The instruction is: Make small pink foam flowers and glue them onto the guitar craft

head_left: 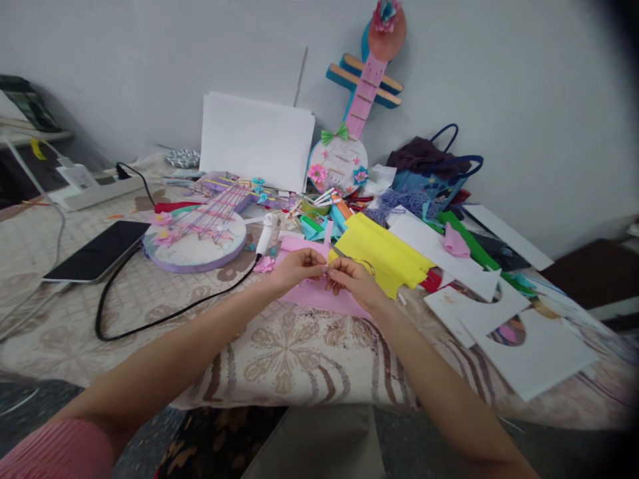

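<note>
My left hand (303, 267) and my right hand (348, 274) meet at the fingertips over the table. Both pinch a narrow pink paper strip (328, 238), which sticks up between them; its lower part is mostly hidden by the fingers. Below lies a pink crepe paper sheet (319, 297). Scissors with a gold-coloured handle (370, 265) show just behind my right hand, against a yellow crepe paper sheet (382, 249). A pink paper flower (264, 265) rests left of my left hand, near a white glue gun (267, 234) with a black cord.
A decorated round-bodied model instrument (200, 249) lies at left, beside a phone (100, 249). Another model instrument (367, 93) leans on the wall near white boards (254, 140). Cut white boards (534, 339), purple yarn (404, 203) and a blue bag (424, 186) occupy the right.
</note>
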A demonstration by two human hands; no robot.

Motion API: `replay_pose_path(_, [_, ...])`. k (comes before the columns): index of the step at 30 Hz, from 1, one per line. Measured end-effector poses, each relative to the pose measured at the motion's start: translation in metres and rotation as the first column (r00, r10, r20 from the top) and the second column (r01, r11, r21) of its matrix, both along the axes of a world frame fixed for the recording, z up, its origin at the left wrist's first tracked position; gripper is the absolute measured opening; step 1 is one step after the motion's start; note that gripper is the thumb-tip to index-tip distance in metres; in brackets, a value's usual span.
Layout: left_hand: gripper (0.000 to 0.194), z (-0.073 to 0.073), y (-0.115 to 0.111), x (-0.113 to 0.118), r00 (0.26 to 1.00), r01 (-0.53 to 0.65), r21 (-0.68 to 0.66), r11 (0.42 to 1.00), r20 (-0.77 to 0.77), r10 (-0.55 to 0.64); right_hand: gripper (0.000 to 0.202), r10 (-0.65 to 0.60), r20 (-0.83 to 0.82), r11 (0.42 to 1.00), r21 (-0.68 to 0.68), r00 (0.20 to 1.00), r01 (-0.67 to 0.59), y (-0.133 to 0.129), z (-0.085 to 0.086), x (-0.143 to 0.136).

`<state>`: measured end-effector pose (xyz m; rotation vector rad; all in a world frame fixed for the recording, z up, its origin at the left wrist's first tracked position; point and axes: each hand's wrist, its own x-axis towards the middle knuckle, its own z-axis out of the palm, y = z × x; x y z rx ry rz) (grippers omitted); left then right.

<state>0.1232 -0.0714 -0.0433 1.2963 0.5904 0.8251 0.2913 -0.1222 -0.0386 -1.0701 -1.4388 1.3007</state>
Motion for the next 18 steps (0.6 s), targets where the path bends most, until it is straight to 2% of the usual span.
replay_pose_path(4, [0.033, 0.0011, -0.0004, -0.0002, 1.0, 0.005, -0.02, 1.0, 0.001, -0.005, 0.013, -0.011, -0.004, 1.0, -0.016, 1.0, 0.011, -0.0003, 0.0007, 0.0])
replay_pose_path(10, [0.032, 0.004, -0.0014, -0.0004, 0.999, 0.018, -0.074, 0.997, 0.035, -0.015, 0.01, -0.066, 0.038, 0.997, 0.053, 0.997, 0.064, 0.0007, -0.0009, 0.0004])
replay_pose_path(18, [0.026, 0.003, -0.0001, -0.001, 1.0, -0.009, -0.075, 0.997, 0.022, 0.011, 0.012, -0.062, 0.072, 0.995, 0.088, 0.995, 0.056, 0.0005, 0.0004, -0.0002])
